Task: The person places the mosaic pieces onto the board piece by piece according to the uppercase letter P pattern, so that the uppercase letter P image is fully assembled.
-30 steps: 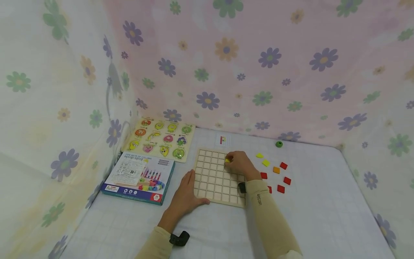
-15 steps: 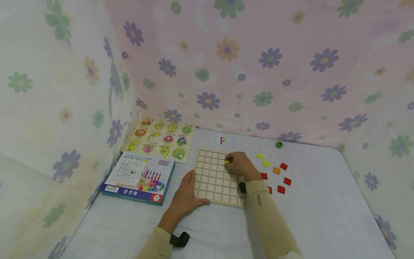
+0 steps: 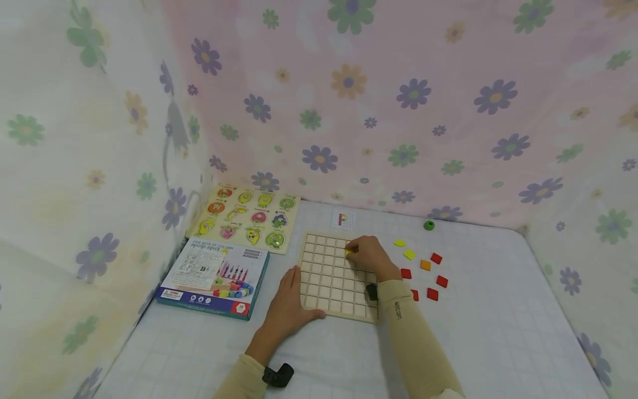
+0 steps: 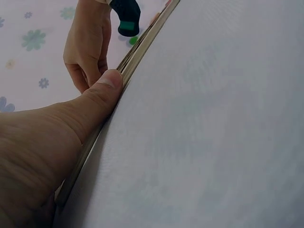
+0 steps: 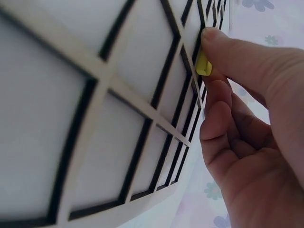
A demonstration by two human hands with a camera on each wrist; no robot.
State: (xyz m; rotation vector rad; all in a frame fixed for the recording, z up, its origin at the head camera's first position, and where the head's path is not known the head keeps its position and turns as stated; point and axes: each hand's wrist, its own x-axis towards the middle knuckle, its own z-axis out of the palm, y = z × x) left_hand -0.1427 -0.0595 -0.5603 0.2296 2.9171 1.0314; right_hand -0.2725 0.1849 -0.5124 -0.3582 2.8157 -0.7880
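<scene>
A light wooden grid board (image 3: 325, 276) with square cells lies flat on the table. My left hand (image 3: 288, 305) is spread at its near left corner, fingers along the left side and thumb (image 4: 102, 92) against the near edge. Over the far right part of the grid, my right hand (image 3: 371, 256) pinches a small yellow tile (image 5: 204, 64) between thumb and fingers. In the right wrist view the tile is right at the grid's bars, partly hidden by the fingertips.
Right of the board lie two yellow tiles (image 3: 409, 254), an orange tile (image 3: 425, 265) and several red tiles (image 3: 432, 294). A green bead (image 3: 429, 225) and a small pattern card (image 3: 344, 220) are behind. Left are a boxed toy set (image 3: 211, 277) and a fruit puzzle board (image 3: 249, 216).
The hands have hardly moved; the right hand keeps its pinch on the yellow tile over the same part of the grid. The head view has tilted slightly.
</scene>
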